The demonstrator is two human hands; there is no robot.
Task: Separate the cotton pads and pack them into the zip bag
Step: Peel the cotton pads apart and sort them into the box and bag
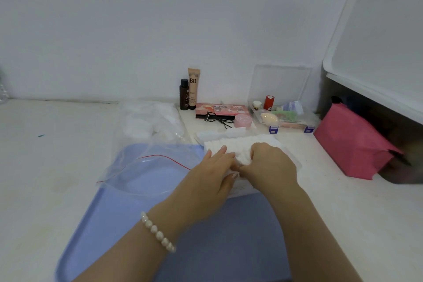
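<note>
A row of white cotton pads (231, 144) lies in a clear open pack at the far right corner of the blue tray (119, 208). My left hand (212, 174) holds the near end of the row, fingers straight on top and thumb curled underneath. My right hand (270, 162) grips a small bunch of pads (243, 158) at that same end. The clear zip bag (146, 171) with a red seal line lies flat and looks empty on the tray, left of my hands.
Another clear bag of cotton pads (148, 121) lies behind the tray. Bottles (184, 94), a pink palette (222, 109), a pink jar (243, 120) and a clear organiser box (283, 114) line the wall. A pink pouch (352, 144) sits right, under a white shelf.
</note>
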